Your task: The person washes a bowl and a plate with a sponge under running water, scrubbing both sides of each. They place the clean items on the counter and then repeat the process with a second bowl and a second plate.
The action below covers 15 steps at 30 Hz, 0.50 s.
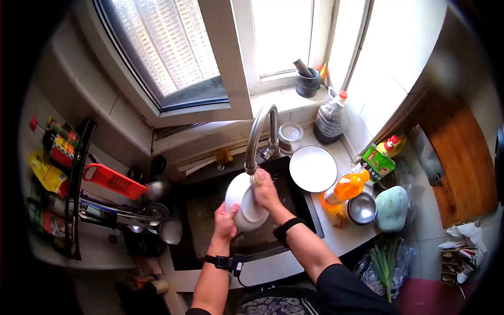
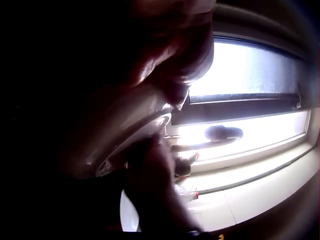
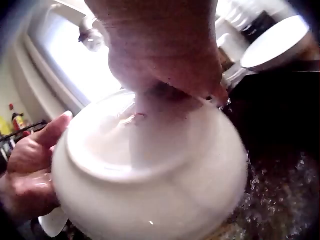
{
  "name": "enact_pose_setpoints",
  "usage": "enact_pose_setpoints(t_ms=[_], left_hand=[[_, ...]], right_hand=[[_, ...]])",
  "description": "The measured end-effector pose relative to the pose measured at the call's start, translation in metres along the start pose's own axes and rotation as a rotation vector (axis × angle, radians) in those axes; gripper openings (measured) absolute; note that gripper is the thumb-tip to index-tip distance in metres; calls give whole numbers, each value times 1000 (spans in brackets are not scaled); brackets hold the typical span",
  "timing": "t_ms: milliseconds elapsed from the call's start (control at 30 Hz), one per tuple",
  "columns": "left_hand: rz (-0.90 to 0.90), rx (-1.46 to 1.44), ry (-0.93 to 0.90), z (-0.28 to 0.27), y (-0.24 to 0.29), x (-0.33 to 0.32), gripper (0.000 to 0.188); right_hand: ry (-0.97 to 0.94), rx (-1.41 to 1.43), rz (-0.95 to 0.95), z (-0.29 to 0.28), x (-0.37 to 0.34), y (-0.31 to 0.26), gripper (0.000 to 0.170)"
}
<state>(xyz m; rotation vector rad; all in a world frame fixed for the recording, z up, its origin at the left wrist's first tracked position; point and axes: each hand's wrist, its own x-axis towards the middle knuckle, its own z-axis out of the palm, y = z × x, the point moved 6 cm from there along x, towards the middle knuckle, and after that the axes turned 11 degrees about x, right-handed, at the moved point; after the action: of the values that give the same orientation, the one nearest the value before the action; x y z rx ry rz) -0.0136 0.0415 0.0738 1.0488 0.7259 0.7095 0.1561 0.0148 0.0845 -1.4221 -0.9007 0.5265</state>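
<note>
A wet white deep plate (image 1: 243, 197) is held tilted under the curved metal faucet (image 1: 261, 131), over the dark sink (image 1: 202, 223). My left hand (image 1: 226, 223) grips its left rim; in the right wrist view the thumb of that left hand (image 3: 35, 170) shows at the edge. My right hand (image 1: 266, 190) lies against the plate's right side, just below the spout. From the right wrist, the plate's underside (image 3: 155, 195) with its foot ring faces the camera, and the right hand (image 3: 165, 65) touches it near the top; its fingers are mostly hidden. The left wrist view is very dark.
Right of the sink are a white plate (image 1: 313, 169), an orange bottle (image 1: 346, 187), a metal bowl (image 1: 362, 208) and a pale green melon (image 1: 391, 208). A lidded jar (image 1: 290, 137) stands behind the faucet. Ladles (image 1: 170, 231) and a red basket (image 1: 114, 181) hang at left.
</note>
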Motion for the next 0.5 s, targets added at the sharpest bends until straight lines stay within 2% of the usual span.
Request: enact_pose_setpoints(t_ms=[33, 100, 167, 233, 300, 333, 367, 433, 467, 500], left_hand=[[24, -89, 45, -2, 6, -1, 36], [65, -286, 109, -9, 2, 8, 41], [88, -466, 190, -15, -7, 16, 47], [30, -501, 206, -17, -24, 19, 49], [-72, -621, 152, -32, -52, 27, 48], [-122, -718, -44, -20, -48, 22, 52], [-61, -843, -237, -26, -53, 26, 54], [-138, -679, 47, -13, -26, 15, 55], [-57, -634, 115, -23, -29, 20, 55], [-48, -606, 194, -16, -15, 14, 55]], right_hand=[[76, -23, 13, -7, -5, 23, 33], [104, -41, -11, -7, -33, 36, 38], [135, -56, 42, 6, -67, 7, 37], [53, -154, -113, 20, -83, -18, 38], [-193, -358, -179, 39, -96, -41, 43], [-278, -328, -316, 43, -95, -49, 46], [-358, -350, -404, 43, -88, -53, 43], [-446, -467, -558, 36, -77, -49, 39], [-427, -472, -576, 24, -70, -47, 40], [-311, -549, -604, 11, -64, -43, 37]])
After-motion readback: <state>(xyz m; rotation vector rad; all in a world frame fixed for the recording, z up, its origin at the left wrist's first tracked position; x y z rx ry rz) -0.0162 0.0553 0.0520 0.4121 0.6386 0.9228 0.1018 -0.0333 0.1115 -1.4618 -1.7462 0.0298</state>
